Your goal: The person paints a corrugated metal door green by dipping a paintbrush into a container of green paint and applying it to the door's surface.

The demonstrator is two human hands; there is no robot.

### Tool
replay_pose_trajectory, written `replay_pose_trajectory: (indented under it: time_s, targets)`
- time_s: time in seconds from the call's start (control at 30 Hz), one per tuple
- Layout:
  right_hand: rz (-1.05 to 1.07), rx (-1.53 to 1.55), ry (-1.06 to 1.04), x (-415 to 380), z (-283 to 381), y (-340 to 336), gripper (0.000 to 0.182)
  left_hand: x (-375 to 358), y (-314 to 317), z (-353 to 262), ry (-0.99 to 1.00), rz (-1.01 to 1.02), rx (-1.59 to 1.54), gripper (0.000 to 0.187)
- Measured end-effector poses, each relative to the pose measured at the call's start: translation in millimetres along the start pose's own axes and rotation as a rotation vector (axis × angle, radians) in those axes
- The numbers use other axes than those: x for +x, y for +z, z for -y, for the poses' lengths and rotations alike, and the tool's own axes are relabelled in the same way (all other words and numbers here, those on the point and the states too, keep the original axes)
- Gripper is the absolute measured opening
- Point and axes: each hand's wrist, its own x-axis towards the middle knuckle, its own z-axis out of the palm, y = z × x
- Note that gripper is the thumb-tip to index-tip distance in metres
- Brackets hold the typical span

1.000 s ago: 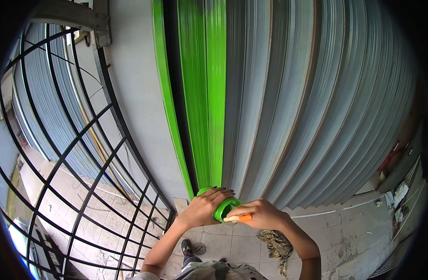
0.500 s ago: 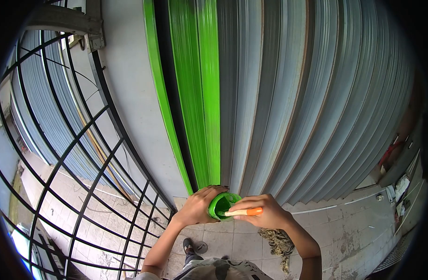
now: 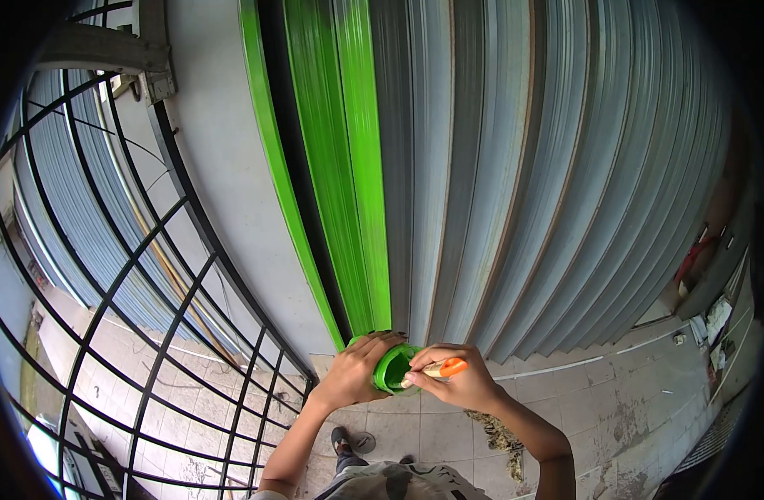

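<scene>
My left hand [image 3: 355, 372] is wrapped round the side of a green paint container [image 3: 394, 372], holding it low in front of my body. In my right hand [image 3: 459, 382] is a brush [image 3: 445, 368] with a pale handle and an orange end. The brush tip is at the container's opening; its bristles are hidden. Beyond the hands rises a folded metal shutter [image 3: 499, 167], grey over most of its width, with bright green painted strips [image 3: 361, 183] at its left side.
A black metal grille [image 3: 140, 250] curves along the left, beside a pale wall panel [image 3: 224, 150]. On the tiled floor [image 3: 444, 425] lies a ragged brown cloth [image 3: 500, 437] at the right of my body. My shoe [image 3: 340, 437] shows below.
The brush has turned in my right hand, its orange end now slightly higher and further left. The view has shifted a little, and the shutter appears further left.
</scene>
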Motion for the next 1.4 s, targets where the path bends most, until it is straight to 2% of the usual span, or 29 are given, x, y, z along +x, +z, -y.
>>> replay_pose_trajectory:
  time_s: [0.1,0.23,0.4,0.53,0.7,0.87,0.97,1.17,1.33,1.4]
  targets:
    - [-0.104,-0.04,-0.096,1,-3,10,0.019,0,-1,-2,0.038,-0.016,0.017,0.079]
    - [-0.036,-0.14,-0.084,2,3,12,0.023,0,-1,-5,0.047,-0.019,0.021,0.078]
    - [-0.068,-0.153,-0.08,3,4,10,0.023,-2,-2,-4,0.046,-0.033,0.055,0.078]
    - [-0.124,-0.139,-0.121,0,6,12,0.022,-5,-5,-5,-0.007,-0.012,0.008,0.079]
    - [-0.125,-0.044,-0.055,-11,3,15,0.019,-16,-4,-7,-0.157,0.018,-0.064,0.082]
    - [-0.094,0.041,0.093,-24,-13,23,0.02,-32,14,-1,-0.203,-0.005,-0.065,0.084]
    - [-0.056,0.275,0.294,-24,-26,29,0.025,-40,22,-4,-0.246,0.038,-0.078,0.084]
    - [-0.01,0.415,0.432,-26,-50,44,0.028,-54,45,0,-0.311,0.074,-0.062,0.086]
    - [-0.208,0.724,0.62,-31,-65,59,0.023,-64,56,4,-0.346,-0.049,-0.02,0.088]
    - [-0.29,0.824,0.696,-32,-71,62,0.021,-67,55,7,-0.42,-0.055,-0.021,0.087]
